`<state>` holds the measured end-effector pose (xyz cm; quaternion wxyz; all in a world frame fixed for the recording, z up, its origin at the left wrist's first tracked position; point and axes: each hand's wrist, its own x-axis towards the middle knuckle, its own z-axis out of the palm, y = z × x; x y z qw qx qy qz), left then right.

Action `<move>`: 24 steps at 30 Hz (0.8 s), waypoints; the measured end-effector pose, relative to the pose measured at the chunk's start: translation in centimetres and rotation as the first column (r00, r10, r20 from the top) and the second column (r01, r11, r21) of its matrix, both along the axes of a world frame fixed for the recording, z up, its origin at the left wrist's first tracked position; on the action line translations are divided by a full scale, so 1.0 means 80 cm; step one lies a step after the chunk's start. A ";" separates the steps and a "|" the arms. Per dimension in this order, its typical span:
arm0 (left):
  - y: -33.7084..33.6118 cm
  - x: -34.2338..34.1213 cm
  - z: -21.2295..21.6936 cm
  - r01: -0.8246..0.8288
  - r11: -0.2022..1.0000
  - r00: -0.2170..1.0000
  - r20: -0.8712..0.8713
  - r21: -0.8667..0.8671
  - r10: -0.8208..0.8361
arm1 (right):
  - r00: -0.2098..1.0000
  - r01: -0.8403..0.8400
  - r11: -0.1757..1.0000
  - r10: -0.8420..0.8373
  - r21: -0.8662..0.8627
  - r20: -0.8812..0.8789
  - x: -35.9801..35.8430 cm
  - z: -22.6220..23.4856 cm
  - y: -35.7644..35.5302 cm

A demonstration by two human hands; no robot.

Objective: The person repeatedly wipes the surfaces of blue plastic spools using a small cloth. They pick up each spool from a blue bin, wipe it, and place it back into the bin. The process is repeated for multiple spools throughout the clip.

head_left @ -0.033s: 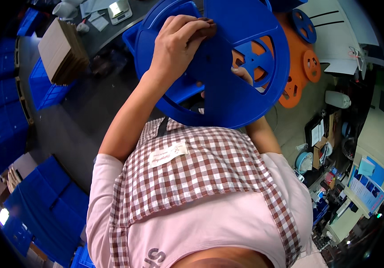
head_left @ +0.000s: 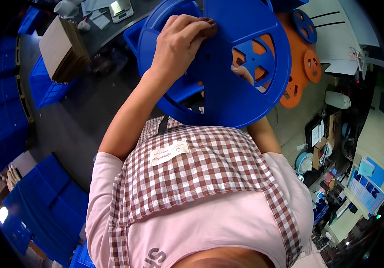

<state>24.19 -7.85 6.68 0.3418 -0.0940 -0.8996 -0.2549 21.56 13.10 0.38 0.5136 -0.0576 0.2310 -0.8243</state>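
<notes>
Facing the wearer's chest, the reel [head_left: 225, 100] is standing tilted between both hands, its top edge running out of view. It is showing smooth, plain blue plastic, a raised round rim, broad solid wedges and wide openings between them. The left hand [head_left: 176, 42] is resting on its near face, fingers bent and bunched close to the thumb; whether they are pinching anything, I cannot tell. The right hand [head_left: 244, 73] is reaching behind the reel, its thumb showing through an opening; its finger spread and grip are mostly hidden.

Right of the reel, orange reels [head_left: 311, 67] and a blue reel [head_left: 305, 27] are lying near a white table [head_left: 330, 38]. Left of the reel, a grey table [head_left: 116, 32] is bearing a scale [head_left: 120, 11]; farther left, cardboard [head_left: 58, 49] is leaning over a blue crate [head_left: 44, 87]. Nearer the wearer than the reel, a checked apron [head_left: 201, 167] is hanging.
</notes>
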 end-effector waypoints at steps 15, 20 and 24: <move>0.056 0.087 0.017 0.452 0.886 0.866 0.186 0.104 -0.463 | 0.699 0.207 0.877 0.178 0.434 -0.693 0.019 -0.059 0.025; 0.025 0.137 0.045 0.403 0.852 0.793 0.337 0.334 -0.508 | 0.937 -0.141 0.982 0.173 0.126 -0.302 0.019 -0.028 0.009; -0.010 0.107 0.065 0.109 0.980 0.989 0.083 0.166 -0.124 | 0.993 -0.107 0.993 0.104 -0.051 -0.055 0.035 0.009 -0.010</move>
